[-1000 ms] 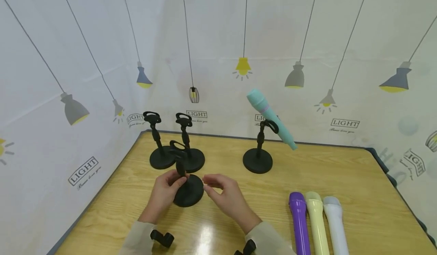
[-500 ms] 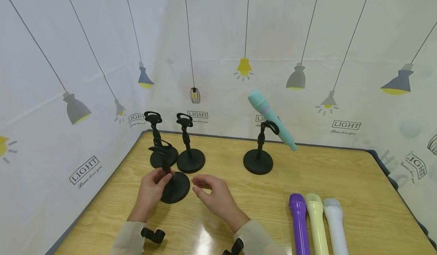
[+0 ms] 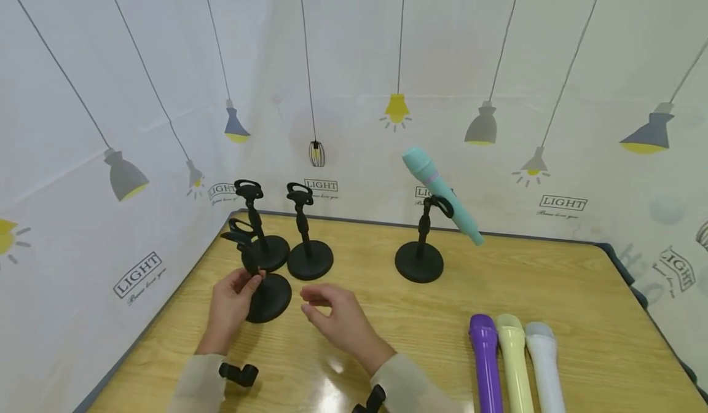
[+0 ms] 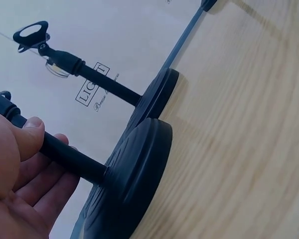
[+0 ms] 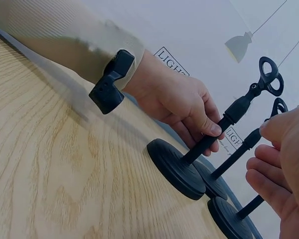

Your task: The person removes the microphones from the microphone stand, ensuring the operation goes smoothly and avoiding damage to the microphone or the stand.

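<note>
My left hand (image 3: 229,305) grips the pole of a black microphone stand (image 3: 271,299), thumb on one side and fingers behind. The stand is upright, its round base low at the tabletop and its empty clip on top. In the left wrist view, the held stand's base (image 4: 142,169) overlaps a second stand (image 4: 112,87) behind it. My right hand (image 3: 340,314) hovers to the right of that base, fingers loosely bent and nothing in them. Two more empty stands, one at the far left (image 3: 268,254) and one beside it (image 3: 311,260), stand just behind.
A turquoise microphone (image 3: 439,192) leans in the clip of another stand (image 3: 418,262) toward the back. Purple (image 3: 485,357), yellow (image 3: 514,357) and white (image 3: 544,357) microphones lie side by side at the front right. A printed sheet (image 3: 354,93) walls the table's back and sides.
The left hand has moved the gripped stand leftward, close to the far-left stand. My right hand has followed to the left, still holding nothing.
</note>
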The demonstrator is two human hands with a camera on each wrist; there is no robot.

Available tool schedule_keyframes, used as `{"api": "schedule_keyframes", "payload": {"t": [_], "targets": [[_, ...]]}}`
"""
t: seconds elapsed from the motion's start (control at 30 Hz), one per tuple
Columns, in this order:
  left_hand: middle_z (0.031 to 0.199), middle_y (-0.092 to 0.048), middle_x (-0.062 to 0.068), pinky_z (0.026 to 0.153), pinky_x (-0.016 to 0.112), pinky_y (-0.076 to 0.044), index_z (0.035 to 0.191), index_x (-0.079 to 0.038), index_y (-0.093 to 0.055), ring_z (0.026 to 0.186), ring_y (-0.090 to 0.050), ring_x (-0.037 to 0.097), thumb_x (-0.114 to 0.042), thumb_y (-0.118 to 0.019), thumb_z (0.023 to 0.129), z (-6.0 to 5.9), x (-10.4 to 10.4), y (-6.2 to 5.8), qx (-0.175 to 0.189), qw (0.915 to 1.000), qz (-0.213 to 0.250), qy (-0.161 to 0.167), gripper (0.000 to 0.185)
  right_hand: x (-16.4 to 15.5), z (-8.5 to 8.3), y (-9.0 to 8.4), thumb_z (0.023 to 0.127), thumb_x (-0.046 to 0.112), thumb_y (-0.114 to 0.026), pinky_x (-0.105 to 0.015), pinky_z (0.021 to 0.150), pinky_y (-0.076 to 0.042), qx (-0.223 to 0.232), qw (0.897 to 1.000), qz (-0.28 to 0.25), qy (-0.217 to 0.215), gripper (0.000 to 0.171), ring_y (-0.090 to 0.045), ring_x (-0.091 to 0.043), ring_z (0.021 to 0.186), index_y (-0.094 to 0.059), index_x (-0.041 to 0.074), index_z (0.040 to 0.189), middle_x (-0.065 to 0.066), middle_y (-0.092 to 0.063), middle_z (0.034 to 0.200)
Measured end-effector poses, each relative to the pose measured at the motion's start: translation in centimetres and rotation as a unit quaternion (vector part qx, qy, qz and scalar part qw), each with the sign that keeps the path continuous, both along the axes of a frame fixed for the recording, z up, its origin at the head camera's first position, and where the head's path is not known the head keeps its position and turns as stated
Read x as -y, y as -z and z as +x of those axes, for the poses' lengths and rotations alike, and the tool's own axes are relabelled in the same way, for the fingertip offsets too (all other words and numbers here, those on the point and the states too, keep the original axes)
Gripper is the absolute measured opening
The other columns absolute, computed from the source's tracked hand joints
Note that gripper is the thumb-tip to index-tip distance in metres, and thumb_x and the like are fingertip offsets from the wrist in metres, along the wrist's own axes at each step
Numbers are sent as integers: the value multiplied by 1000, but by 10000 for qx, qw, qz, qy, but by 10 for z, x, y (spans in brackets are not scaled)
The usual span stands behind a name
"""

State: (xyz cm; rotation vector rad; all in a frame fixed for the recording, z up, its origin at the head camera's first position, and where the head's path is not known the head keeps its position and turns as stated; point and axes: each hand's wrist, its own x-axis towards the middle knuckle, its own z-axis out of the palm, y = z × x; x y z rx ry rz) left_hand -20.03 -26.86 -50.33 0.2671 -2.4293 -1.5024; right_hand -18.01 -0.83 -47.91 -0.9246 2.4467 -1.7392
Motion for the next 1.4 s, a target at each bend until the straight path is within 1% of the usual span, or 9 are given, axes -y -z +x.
{"api": "schedule_keyframes", "payload": {"t": [0.2,0.33,0.53,0.63,0.77,0.93,1.07,1.2,1.4], "targets": [[131,-77,18,89,2,-47,132,-3,-72,123,-73,25,-18,-63,111,0,5,0,41,9998,-92,-165,27,3,0,4,106,12,-71,-40,102,-62,-16,9999,64,-91,28,-76,-32,116,-71,0,131,-16,-77,127],[133,-76,19,90,1,-46,134,-3,-71,127,-71,29,-19,-63,111,0,11,1,44,9995,-122,-301,29,4,1,9,106,13,-71,-39,103,-62,16,9999,106,-131,28,-76,-31,116,-71,1,131,-15,-77,127],[132,-76,20,86,-2,-43,134,-1,-71,123,-72,26,-16,-63,111,0,16,1,15,9982,-134,-576,29,5,3,10,107,15,-70,-45,103,-62,27,9998,117,-170,29,-76,-30,117,-71,2,132,-14,-77,128],[130,-77,22,84,-3,-42,132,1,-72,107,-72,2,-15,-64,110,0,19,1,-79,9975,-133,-689,28,5,3,8,107,16,-71,-44,102,-62,11,9997,165,-157,29,-76,-28,117,-72,4,132,-13,-77,128],[130,-76,23,83,-4,-41,130,3,-72,94,-64,-16,-14,-64,110,-1,21,2,-182,9969,-120,-762,27,5,4,5,106,16,-71,-44,102,-62,61,9997,176,-158,28,-76,-26,117,-72,6,133,-11,-77,129],[130,-76,23,84,-3,-43,131,3,-71,102,-70,-3,-14,-64,110,-1,24,2,-230,9962,-274,-788,28,5,4,4,107,16,-70,-42,103,-62,27,9996,231,-132,28,-76,-27,117,-72,6,133,-11,-77,129],[134,-74,23,98,22,-57,136,1,-70,123,-73,33,-19,-63,111,3,27,-1,97,9959,-495,-751,32,5,4,4,108,16,-69,-45,103,-62,41,9997,180,-179,29,-76,-30,117,-72,4,133,-13,-77,129],[142,-68,28,110,55,-55,144,3,-63,132,-66,44,-21,-62,112,8,30,-1,505,9954,-541,-604,40,4,3,5,107,15,-69,-46,103,-62,101,9996,165,-194,28,-76,-30,117,-72,4,133,-14,-77,129],[144,-67,27,108,57,-57,146,1,-62,131,-66,44,-31,-61,112,19,31,-1,736,9912,-847,-703,47,-1,3,5,107,14,-70,-44,104,-61,227,9995,205,-61,28,-75,-26,118,-72,6,134,-11,-77,129]]}}
